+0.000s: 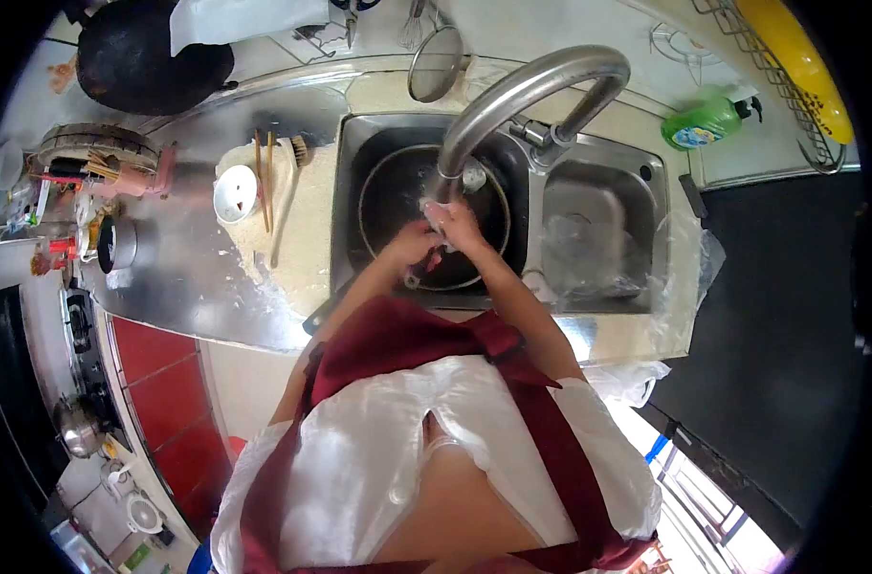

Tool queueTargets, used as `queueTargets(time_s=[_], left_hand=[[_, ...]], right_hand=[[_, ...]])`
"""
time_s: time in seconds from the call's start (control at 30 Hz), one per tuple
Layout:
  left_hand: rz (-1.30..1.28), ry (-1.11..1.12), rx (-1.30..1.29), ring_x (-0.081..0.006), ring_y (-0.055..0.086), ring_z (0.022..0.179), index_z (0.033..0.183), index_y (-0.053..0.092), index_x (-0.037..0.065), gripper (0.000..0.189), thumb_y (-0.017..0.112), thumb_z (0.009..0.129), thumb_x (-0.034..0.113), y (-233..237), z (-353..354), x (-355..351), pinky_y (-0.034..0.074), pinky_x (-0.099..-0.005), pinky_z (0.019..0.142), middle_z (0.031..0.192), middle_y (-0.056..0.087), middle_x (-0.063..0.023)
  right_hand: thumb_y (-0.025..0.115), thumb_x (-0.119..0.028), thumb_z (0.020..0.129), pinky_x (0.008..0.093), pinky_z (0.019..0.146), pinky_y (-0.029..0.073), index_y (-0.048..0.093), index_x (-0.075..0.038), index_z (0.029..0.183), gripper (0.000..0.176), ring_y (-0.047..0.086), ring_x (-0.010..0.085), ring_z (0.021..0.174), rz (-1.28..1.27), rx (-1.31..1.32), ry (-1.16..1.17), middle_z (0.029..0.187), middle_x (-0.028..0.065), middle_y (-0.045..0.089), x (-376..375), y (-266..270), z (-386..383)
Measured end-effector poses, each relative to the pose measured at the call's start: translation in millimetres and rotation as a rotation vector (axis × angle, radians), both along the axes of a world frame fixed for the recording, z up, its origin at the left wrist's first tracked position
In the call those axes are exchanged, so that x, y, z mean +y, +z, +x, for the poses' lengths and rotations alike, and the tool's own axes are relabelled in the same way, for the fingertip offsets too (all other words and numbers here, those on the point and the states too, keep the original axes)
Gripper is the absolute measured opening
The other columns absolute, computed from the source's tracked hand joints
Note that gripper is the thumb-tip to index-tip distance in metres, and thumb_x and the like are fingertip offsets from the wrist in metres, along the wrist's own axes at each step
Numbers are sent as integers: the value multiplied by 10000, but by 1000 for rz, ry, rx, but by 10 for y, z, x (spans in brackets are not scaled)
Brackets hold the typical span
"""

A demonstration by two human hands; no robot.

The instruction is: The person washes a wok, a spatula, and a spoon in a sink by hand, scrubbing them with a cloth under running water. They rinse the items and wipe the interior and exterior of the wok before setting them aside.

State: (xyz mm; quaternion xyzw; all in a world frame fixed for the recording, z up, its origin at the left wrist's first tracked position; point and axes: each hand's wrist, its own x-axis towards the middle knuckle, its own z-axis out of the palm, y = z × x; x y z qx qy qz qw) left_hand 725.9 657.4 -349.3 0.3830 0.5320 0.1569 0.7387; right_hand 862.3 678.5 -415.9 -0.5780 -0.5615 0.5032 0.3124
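My right hand (457,226) is under the tap's spout (450,172), its fingers closed and pressed together. Just to its left, my left hand (412,243) is closed too, and the two nearly touch. A small red and purple thing (434,259) shows just below the fingers, too blurred to name. Both hands are above a round dark pan (383,215) that sits in the left sink basin (350,143). A pale round thing (474,176) shows at the back of the pan. What the fingers grip is mostly hidden.
Left of the sink are a white bowl (235,194), chopsticks (264,182) and a brush (299,148). The right basin (598,206) holds clear plastic. Green soap bottle (706,121) stands at the back right. A strainer (436,65) leans behind the sink, and a black wok (149,62) is farther left.
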Motion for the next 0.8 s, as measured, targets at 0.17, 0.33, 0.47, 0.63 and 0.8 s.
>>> queueTargets(time_s=[0.17, 0.33, 0.47, 0.63, 0.8], left_hand=[[24, 25, -101, -153, 515, 542, 1007, 492, -38, 227, 458, 796, 38, 129, -220, -195, 442, -303, 420, 781, 587, -106], [-59, 10, -157, -122, 475, 517, 1074, 455, -17, 285, 444, 795, 36, 397, -383, -378, 418, -286, 433, 836, 590, -98], [-103, 16, -123, -105, 449, 503, 1115, 453, 25, 318, 434, 798, 35, 615, -485, -534, 390, -259, 438, 776, 550, -66], [-73, 51, -140, -102, 440, 512, 1144, 457, 36, 351, 433, 793, 32, 835, -613, -642, 375, -244, 444, 769, 534, -56], [-124, 149, -162, -94, 443, 527, 1153, 467, 44, 368, 453, 785, 35, 936, -631, -784, 365, -224, 459, 770, 534, -46]], right_hand=[[615, -296, 763, 423, 714, 446, 609, -10, 892, 314, 600, 360, 806, 34, -52, -164, 805, 193, 620, 70, 392, -125], [611, -315, 762, 450, 749, 431, 587, -9, 921, 346, 556, 419, 874, 253, -131, -223, 881, 229, 606, 129, 383, -79], [603, -315, 770, 446, 793, 421, 573, -19, 977, 363, 540, 418, 930, 247, -131, -284, 967, 233, 590, 140, 352, -150], [633, -346, 750, 431, 841, 418, 547, -51, 1025, 412, 537, 399, 993, 221, -176, -323, 1030, 216, 585, 220, 325, -233], [632, -357, 746, 430, 822, 432, 542, -90, 1027, 398, 547, 405, 974, 256, -135, -489, 1028, 202, 592, 266, 251, -324]])
